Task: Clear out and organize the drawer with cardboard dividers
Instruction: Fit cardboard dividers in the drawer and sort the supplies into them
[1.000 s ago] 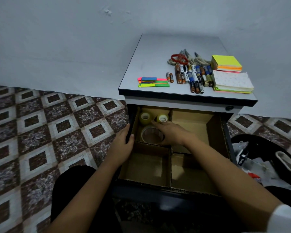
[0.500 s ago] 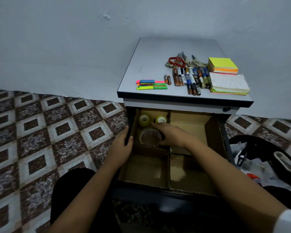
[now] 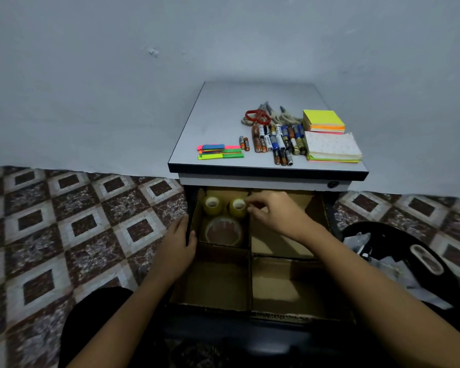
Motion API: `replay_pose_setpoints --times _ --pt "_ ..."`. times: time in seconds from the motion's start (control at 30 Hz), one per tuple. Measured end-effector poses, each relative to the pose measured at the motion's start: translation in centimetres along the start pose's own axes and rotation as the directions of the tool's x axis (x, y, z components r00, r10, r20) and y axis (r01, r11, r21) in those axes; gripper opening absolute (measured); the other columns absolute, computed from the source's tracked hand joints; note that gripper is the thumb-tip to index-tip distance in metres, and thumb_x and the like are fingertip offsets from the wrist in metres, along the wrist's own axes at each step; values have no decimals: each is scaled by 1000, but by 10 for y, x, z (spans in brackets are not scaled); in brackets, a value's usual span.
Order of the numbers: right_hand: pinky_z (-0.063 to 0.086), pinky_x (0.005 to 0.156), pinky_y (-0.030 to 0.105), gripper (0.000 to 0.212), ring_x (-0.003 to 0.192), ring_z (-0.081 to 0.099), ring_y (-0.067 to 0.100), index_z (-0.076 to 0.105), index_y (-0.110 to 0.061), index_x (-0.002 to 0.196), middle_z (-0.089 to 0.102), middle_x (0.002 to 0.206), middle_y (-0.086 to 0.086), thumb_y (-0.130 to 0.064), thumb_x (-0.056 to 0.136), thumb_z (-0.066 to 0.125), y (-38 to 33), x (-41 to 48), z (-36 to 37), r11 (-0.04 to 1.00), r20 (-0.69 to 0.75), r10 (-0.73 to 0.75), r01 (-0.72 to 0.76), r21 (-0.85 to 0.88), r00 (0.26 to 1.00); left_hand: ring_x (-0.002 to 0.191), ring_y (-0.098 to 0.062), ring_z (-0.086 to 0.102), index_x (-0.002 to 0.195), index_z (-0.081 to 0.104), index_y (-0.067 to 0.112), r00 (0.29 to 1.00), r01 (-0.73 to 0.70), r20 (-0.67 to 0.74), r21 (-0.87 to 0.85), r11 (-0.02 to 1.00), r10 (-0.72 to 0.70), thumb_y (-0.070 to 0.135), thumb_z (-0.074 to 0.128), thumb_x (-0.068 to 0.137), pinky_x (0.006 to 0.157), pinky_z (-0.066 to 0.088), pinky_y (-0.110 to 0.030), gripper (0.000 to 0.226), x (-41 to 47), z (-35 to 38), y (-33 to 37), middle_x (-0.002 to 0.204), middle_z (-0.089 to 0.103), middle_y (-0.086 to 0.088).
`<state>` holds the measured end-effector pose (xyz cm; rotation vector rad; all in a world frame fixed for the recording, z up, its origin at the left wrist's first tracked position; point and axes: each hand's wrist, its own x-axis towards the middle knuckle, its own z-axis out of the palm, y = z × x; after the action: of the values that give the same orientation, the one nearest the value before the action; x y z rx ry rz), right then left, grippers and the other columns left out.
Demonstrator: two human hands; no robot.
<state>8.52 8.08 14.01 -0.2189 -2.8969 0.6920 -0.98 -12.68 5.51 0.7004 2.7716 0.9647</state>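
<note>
Drawer (image 3: pixel 250 321) open, cardboard dividers (image 3: pixel 250 274) marking four compartments. Left hand (image 3: pixel 179 243) on drawer's left wall, thumb hooked over the edge. Right hand (image 3: pixel 276 213) over the centre divider, fingers curled; fingertips (image 3: pixel 250 205) touch the right rim of a small yellowish tape roll (image 3: pixel 238 208); whether they grip it cannot be told. Second small roll (image 3: pixel 212 205) just left of it. Larger clear tape roll (image 3: pixel 223 232) lies between the two hands, same compartment. Beyond the right hand, on the cabinet top (image 3: pixel 223 115): sticky flags (image 3: pixel 220 151), batteries (image 3: pixel 276 142), scissors (image 3: pixel 258 116), sticky-note pads (image 3: pixel 323 120). Black bag (image 3: pixel 383 235) right of the right forearm.
</note>
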Motion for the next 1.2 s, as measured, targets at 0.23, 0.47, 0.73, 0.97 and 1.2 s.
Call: replay_pose_setpoints --times 0.23,0.47,0.73,0.97,1.2 --pt "40 76 20 22 88 55 7 66 -13 110 67 109 3 -21 93 55 5 3 -50 962 -236 253 -217 167 938 108 -24 50 118 58 4 927 -286 -239 42 957 288 15 55 92 88 39 -28 28 26 -16 64 115 53 -13" --pt "45 70 23 21 80 58 16 70 -5 102 70 100 12 -18 91 59 22 25 -82 909 -342 413 -361 208 844 84 -14 55 100 64 6 958 -283 -89 -143 949 272 16 51 93 70 41 -21 18 75 -18 186 92 62 -4" --pt "41 68 24 24 93 63 28 68 1 102 68 102 18 -16 86 64 38 54 -85 863 -295 503 -494 111 812 83 -27 66 92 62 1 999 -33 35 -146 989 39 10 60 86 72 56 -34 11 118 0 221 92 67 -13" --pt "37 65 25 26 90 63 29 66 3 93 67 96 18 -22 85 68 34 63 -82 859 -272 510 -503 98 816 86 -27 68 101 65 0 996 -11 87 -167 986 25 16 72 80 70 54 -31 27 118 0 222 95 68 -15" --pt "39 63 26 15 88 64 30 67 3 91 67 94 19 -11 85 64 31 62 -78 863 -272 500 -501 72 822 69 -25 69 88 59 3 992 -1 123 -166 986 22 5 65 83 63 58 -33 8 114 -7 222 87 67 -14"
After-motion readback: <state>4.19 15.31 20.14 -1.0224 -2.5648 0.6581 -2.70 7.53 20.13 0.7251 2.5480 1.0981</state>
